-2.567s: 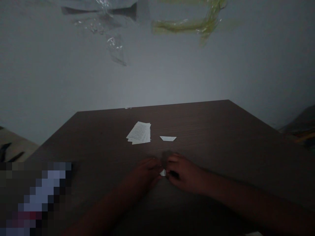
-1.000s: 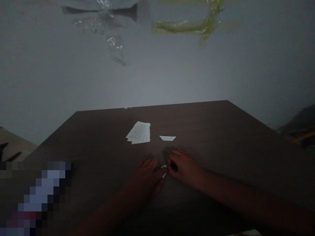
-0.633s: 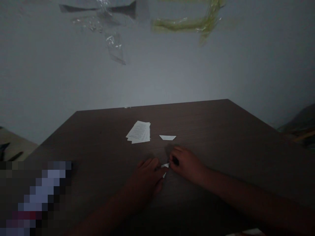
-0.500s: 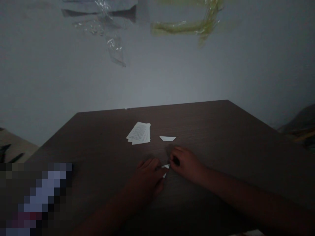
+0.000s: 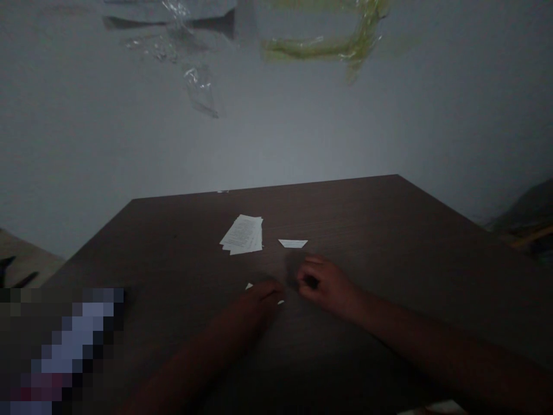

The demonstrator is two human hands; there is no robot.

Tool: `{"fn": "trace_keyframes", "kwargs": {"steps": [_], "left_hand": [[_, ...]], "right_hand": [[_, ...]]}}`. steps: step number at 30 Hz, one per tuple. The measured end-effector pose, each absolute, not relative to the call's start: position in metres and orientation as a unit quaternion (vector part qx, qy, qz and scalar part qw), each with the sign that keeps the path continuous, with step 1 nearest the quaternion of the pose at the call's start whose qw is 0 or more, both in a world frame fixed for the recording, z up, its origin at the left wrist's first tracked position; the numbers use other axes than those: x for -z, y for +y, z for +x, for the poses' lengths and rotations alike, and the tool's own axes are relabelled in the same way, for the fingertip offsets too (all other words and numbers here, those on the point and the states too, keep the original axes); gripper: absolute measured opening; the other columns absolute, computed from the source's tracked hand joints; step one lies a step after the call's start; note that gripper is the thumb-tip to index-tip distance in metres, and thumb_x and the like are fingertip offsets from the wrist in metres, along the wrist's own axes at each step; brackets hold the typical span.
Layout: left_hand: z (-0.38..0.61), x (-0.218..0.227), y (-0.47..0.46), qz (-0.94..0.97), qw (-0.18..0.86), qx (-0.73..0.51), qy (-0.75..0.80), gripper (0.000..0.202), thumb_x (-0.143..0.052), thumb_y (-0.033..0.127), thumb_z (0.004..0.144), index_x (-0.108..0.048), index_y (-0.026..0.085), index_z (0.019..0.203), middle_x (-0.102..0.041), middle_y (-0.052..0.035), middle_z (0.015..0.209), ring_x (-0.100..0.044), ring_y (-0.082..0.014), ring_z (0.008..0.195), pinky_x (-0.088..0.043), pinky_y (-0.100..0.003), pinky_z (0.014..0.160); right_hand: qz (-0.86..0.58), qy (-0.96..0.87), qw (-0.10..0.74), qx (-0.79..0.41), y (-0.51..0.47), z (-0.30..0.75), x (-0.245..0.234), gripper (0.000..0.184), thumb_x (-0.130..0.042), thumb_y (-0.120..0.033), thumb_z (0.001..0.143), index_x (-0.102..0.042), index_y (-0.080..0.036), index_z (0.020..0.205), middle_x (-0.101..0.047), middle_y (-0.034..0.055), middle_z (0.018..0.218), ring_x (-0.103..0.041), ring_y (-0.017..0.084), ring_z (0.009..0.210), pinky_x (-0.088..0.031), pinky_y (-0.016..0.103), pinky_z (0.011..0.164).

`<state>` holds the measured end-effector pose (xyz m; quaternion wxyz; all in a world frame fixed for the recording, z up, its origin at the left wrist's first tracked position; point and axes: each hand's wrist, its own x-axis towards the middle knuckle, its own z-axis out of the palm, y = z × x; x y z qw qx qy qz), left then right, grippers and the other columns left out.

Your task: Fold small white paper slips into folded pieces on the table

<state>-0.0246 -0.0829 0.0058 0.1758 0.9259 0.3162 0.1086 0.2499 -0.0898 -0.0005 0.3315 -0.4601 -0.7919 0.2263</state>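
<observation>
My left hand [image 5: 262, 298] is closed over a small folded piece of paper [image 5: 249, 286] on the table. Only white bits of it peek out beyond the fingers; the rest is hidden under the hand. To its right, my right hand [image 5: 322, 283] rests with thumb and fingers curled into a ring, and nothing shows between them. A gap separates the two hands. Just beyond them lies a flat, boat-shaped folded paper [image 5: 293, 244] with printed lines. Farther left sits a loose stack of printed paper sheets [image 5: 242, 235].
The brown wooden table [image 5: 367, 230] meets a pale wall [image 5: 302, 127] at its far edge. Clear and yellowish tape [image 5: 311, 49] clings to the wall. A blurred-out object [image 5: 73, 340] is at the lower left. Something pale [image 5: 432, 408] shows at the bottom edge.
My left hand has drawn slightly left and turned over the folded paper, covering more of it. My right hand no longer touches that paper and stays nearly in place.
</observation>
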Motion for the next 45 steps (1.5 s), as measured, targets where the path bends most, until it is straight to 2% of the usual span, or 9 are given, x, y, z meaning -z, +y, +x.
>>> {"fn": "trace_keyframes", "kwargs": {"steps": [4, 8, 14, 20, 23, 26, 30, 40, 45], "left_hand": [[-0.029, -0.006, -0.081, 0.921, 0.214, -0.088, 0.314, 0.046, -0.05, 0.001, 0.115, -0.081, 0.025, 0.138, -0.082, -0.0054, 0.149, -0.08, -0.0218, 0.13, -0.063, -0.032, 0.114], [-0.035, -0.007, -0.081, 0.943, 0.14, -0.082, 0.29, 0.042, -0.065, 0.003, 0.111, -0.086, 0.032, 0.133, -0.077, -0.0027, 0.161, -0.071, -0.0282, 0.147, -0.057, -0.04, 0.126], [-0.035, -0.028, -0.082, 0.96, 0.152, -0.096, 0.216, 0.05, -0.063, -0.006, 0.102, -0.087, 0.032, 0.124, -0.086, 0.0011, 0.139, -0.08, -0.0206, 0.124, -0.058, -0.028, 0.111], [-0.032, -0.038, -0.084, 0.955, 0.248, -0.085, 0.143, 0.055, -0.06, -0.007, 0.101, -0.085, 0.033, 0.129, -0.091, 0.0022, 0.13, -0.082, -0.0194, 0.12, -0.058, -0.033, 0.114], [-0.03, -0.036, -0.086, 0.944, 0.28, -0.058, 0.167, 0.05, -0.057, -0.002, 0.106, -0.085, 0.033, 0.129, -0.09, 0.0, 0.129, -0.081, -0.0213, 0.121, -0.06, -0.035, 0.113], [-0.029, -0.034, -0.089, 0.929, 0.295, -0.055, 0.218, 0.046, -0.062, 0.002, 0.105, -0.082, 0.03, 0.135, -0.083, -0.0054, 0.142, -0.078, -0.0239, 0.13, -0.063, -0.036, 0.112], [-0.03, -0.031, -0.091, 0.913, 0.242, -0.074, 0.319, 0.059, -0.08, 0.012, 0.097, -0.072, 0.027, 0.154, -0.072, -0.0118, 0.16, -0.071, -0.0321, 0.146, -0.064, -0.047, 0.122], [-0.03, -0.024, -0.091, 0.882, 0.261, -0.075, 0.385, 0.05, -0.088, 0.009, 0.089, -0.077, 0.025, 0.135, -0.076, -0.0079, 0.143, -0.074, -0.0307, 0.134, -0.063, -0.047, 0.118], [-0.032, -0.022, -0.092, 0.898, 0.256, -0.086, 0.346, 0.052, -0.083, 0.008, 0.093, -0.073, 0.026, 0.141, -0.077, -0.0075, 0.144, -0.073, -0.031, 0.137, -0.061, -0.05, 0.119]], "right_hand": [[-0.463, -0.79, 0.332, -0.226, -0.089, 0.252, 0.002, 0.026, -0.075, -0.004, 0.089, -0.061, -0.025, 0.085, -0.064, -0.0021, 0.086, -0.06, 0.02, 0.084, -0.046, 0.033, 0.082], [-0.464, -0.791, 0.336, -0.217, -0.088, 0.254, 0.002, 0.024, -0.071, -0.006, 0.09, -0.059, -0.025, 0.085, -0.063, -0.0021, 0.085, -0.06, 0.02, 0.084, -0.045, 0.033, 0.081], [-0.47, -0.794, 0.333, -0.196, -0.088, 0.254, 0.006, 0.021, -0.07, -0.008, 0.092, -0.06, -0.026, 0.089, -0.064, -0.0016, 0.087, -0.06, 0.021, 0.085, -0.046, 0.034, 0.082], [-0.462, -0.798, 0.327, -0.207, -0.086, 0.255, 0.006, 0.02, -0.067, -0.007, 0.096, -0.063, -0.025, 0.092, -0.067, -0.0007, 0.09, -0.062, 0.021, 0.086, -0.047, 0.034, 0.083], [-0.456, -0.805, 0.316, -0.209, -0.087, 0.253, 0.006, 0.02, -0.07, -0.006, 0.096, -0.063, -0.025, 0.092, -0.068, -0.0007, 0.09, -0.063, 0.021, 0.088, -0.046, 0.035, 0.085], [-0.454, -0.814, 0.301, -0.203, -0.088, 0.252, 0.008, 0.023, -0.076, -0.007, 0.093, -0.062, -0.025, 0.09, -0.068, -0.0015, 0.089, -0.062, 0.022, 0.087, -0.046, 0.037, 0.087], [-0.445, -0.828, 0.289, -0.182, -0.088, 0.253, 0.012, 0.023, -0.077, -0.009, 0.094, -0.062, -0.026, 0.089, -0.067, -0.0017, 0.088, -0.06, 0.022, 0.085, -0.044, 0.037, 0.087], [-0.444, -0.836, 0.264, -0.185, -0.093, 0.252, 0.004, 0.024, -0.072, -0.007, 0.097, -0.058, -0.026, 0.092, -0.065, -0.0009, 0.092, -0.06, 0.023, 0.093, -0.043, 0.039, 0.09], [-0.431, -0.839, 0.262, -0.202, -0.092, 0.253, 0.002, 0.023, -0.074, -0.009, 0.095, -0.059, -0.026, 0.092, -0.066, -0.0015, 0.092, -0.059, 0.022, 0.091, -0.043, 0.04, 0.092]]}}
